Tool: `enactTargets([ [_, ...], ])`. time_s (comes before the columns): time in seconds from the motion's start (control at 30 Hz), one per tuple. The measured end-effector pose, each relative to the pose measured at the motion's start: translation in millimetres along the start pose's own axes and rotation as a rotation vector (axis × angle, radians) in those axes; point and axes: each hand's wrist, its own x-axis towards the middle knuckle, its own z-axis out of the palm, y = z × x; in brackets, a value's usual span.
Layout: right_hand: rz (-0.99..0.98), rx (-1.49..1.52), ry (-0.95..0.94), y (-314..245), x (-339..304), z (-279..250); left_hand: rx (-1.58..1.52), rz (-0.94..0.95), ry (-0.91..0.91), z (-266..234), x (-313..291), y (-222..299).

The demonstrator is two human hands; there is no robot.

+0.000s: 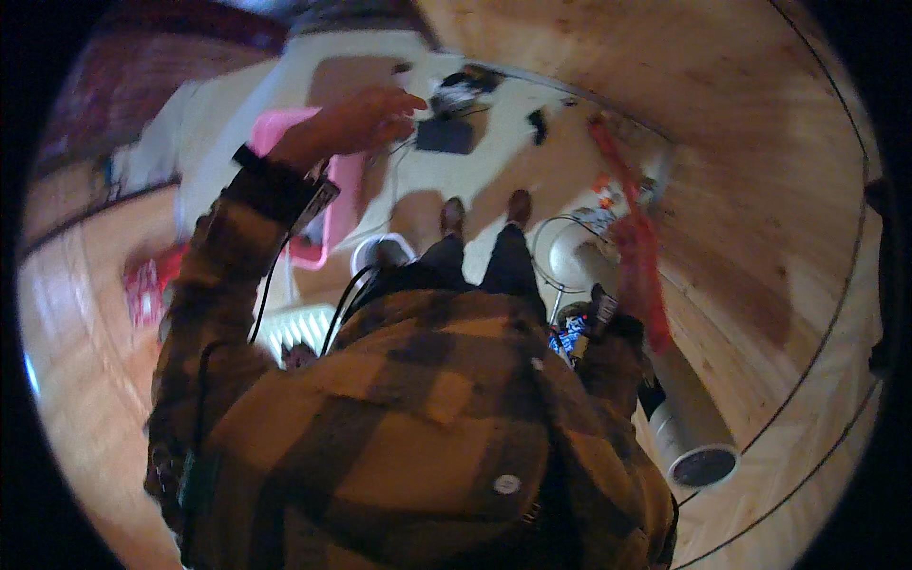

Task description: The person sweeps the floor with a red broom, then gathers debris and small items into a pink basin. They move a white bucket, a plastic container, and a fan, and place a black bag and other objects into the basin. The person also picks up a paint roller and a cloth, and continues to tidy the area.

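Note:
My left hand (369, 122) is raised at the upper left with its fingers stretched out, holding nothing. It passes over the rim of a pink plastic bin (334, 214), beside a dark flat box (445, 136) on the floor. At the right, my right hand (627, 252) is closed around a long, narrow red object (650, 285) that slants from far to near. Motion blur hides what kind of object it is. Both my sleeves are brown and black plaid.
A white bucket (382, 249) and a white ribbed panel (299, 326) stand left of my legs. A light-coloured cylinder (701, 454) is at the lower right, near wooden walls (760, 209). Black cables hang along my left arm. Small loose items lie on the far floor.

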Motion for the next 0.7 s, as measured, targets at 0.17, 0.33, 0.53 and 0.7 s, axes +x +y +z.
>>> enactTargets([
  [0.17, -0.135, -0.524, 0.055, 27, 33, 69, -0.287, 0.707, -0.200, 17, 65, 136],
  [0.33, -0.003, -0.663, 0.241, 5, 52, 89, -0.619, 0.671, -0.197, 48, 86, 208],
  [0.53, 0.016, -0.643, 0.345, -28, 48, 53, -0.761, 0.833, -0.292, 21, 98, 214],
  [0.7, 0.042, -0.420, 0.563, 18, 67, 40, -0.800, 0.539, -0.138, 72, 142, 225],
])
